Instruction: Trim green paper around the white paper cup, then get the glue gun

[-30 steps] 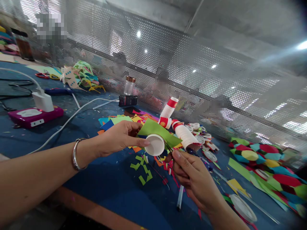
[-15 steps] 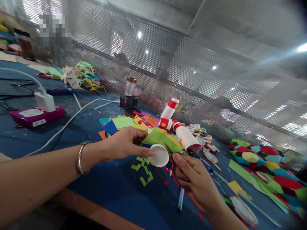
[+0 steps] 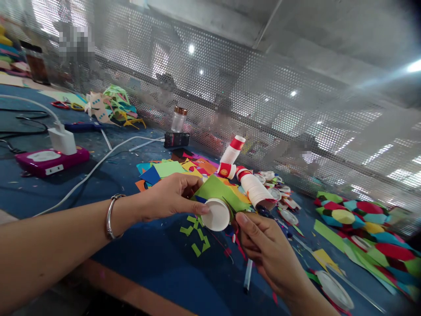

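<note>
Between thumb and fingers, my left hand (image 3: 180,197) grips a round white paper piece (image 3: 215,215), like a cup bottom, together with a sheet of green paper (image 3: 217,191) behind it. The green sheet is partly cut or folded to the right of the disc. My right hand (image 3: 259,241) is closed in a pinch at the right edge of the disc and green sheet; what lies between its fingertips is hidden. Small green paper scraps (image 3: 197,237) lie on the blue table below. Behind my hands are coloured paper pieces (image 3: 169,168) and white paper cups with red bands (image 3: 255,188).
A pen (image 3: 248,274) lies by my right wrist. Cut cup pieces (image 3: 289,216) and a colourful paper assembly (image 3: 358,219) lie to the right. Leftward are a purple power strip (image 3: 52,160), a white cable (image 3: 95,169) and a phone (image 3: 176,139). A perforated screen (image 3: 210,87) borders the table.
The white disc has shifted very slightly left and down, and the green paper has tilted a little. Both hands keep nearly the same place.
</note>
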{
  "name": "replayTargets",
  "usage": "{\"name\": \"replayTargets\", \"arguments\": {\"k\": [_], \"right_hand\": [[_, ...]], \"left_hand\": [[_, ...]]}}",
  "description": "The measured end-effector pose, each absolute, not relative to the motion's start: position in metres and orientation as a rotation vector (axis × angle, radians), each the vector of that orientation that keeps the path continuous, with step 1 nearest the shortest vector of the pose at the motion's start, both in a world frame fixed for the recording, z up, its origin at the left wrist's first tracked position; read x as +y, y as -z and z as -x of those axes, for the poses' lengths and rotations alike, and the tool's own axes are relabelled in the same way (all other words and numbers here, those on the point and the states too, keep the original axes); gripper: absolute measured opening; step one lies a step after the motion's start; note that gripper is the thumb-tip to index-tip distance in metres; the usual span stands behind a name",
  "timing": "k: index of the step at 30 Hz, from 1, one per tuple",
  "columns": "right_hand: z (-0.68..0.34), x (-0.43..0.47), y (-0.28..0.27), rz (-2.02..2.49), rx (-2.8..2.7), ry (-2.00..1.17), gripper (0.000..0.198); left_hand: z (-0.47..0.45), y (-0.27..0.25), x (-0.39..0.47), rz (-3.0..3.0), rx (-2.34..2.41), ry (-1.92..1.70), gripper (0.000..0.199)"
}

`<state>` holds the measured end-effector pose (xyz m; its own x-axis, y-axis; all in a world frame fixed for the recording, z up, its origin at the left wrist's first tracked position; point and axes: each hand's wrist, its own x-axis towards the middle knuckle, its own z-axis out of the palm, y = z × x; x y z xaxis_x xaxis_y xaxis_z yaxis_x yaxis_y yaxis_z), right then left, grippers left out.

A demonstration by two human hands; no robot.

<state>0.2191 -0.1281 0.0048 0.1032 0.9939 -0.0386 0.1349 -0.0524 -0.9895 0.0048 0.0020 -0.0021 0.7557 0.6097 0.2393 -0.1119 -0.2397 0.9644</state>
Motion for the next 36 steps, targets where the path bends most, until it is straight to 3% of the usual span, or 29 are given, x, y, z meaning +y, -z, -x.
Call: {"name": "replayTargets", "arguments": {"k": [4,11,36], "right_hand": [[-0.2180,-0.1299,-0.0073,1.425,-1.226,-1.095,0.051],[-0.2176,-0.1304,-0.0090,1.461,-1.249,-1.081,0.051],[-0.2172,-0.1311,-0.0098,1.518,-1.313,-1.038,0.050]], "left_hand": [[-0.0055,0.0032,0.0043,-1.636,0.375,-0.722,0.036],[-0.0047,0.0027,0.0063,-1.611,0.390,-0.771,0.053],[0.0012,-0.0036,0.0033,-1.840,0.364,-0.851,0.057]]}}
